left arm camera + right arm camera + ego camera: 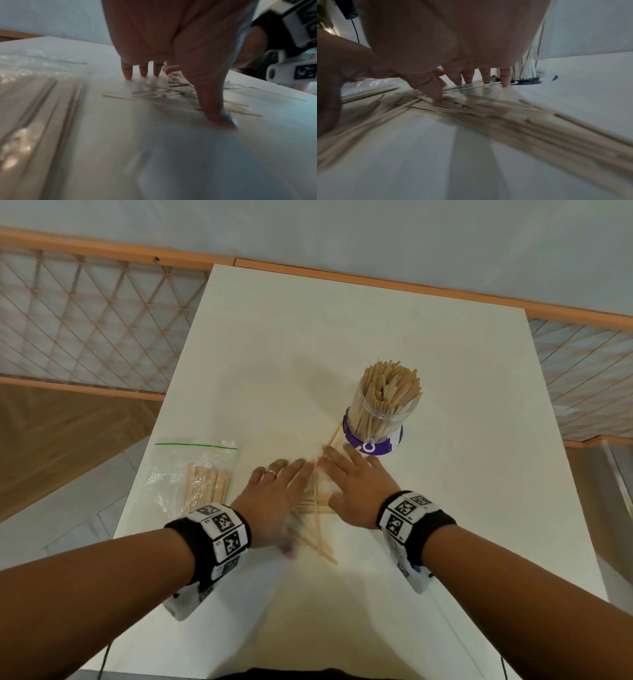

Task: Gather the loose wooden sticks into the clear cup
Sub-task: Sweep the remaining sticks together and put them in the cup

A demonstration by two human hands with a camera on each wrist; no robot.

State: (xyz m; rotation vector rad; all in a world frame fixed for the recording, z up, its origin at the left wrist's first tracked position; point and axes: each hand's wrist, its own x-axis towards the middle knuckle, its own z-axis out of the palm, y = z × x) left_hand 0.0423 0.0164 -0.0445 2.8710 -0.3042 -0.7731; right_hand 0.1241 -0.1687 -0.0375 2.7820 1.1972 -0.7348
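Observation:
Loose wooden sticks point(317, 508) lie crossed in a pile on the white table point(445, 371), between my two hands. My left hand point(274, 491) lies flat with its fingers spread, pressing on the left side of the pile point(171, 92). On the right side, my right hand point(352, 484) also lies flat, its thumb and fingertips point(505, 81) touching the sticks point(488, 112). The clear cup point(380, 412) with a purple band stands upright just beyond my right hand, packed with several sticks. Its base point(530, 79) shows past my fingers.
A clear zip bag point(191, 474) with more sticks in it lies left of my left hand, and it fills the left side of the left wrist view point(34, 101). A wooden-framed lattice rail point(85, 320) runs beyond the table.

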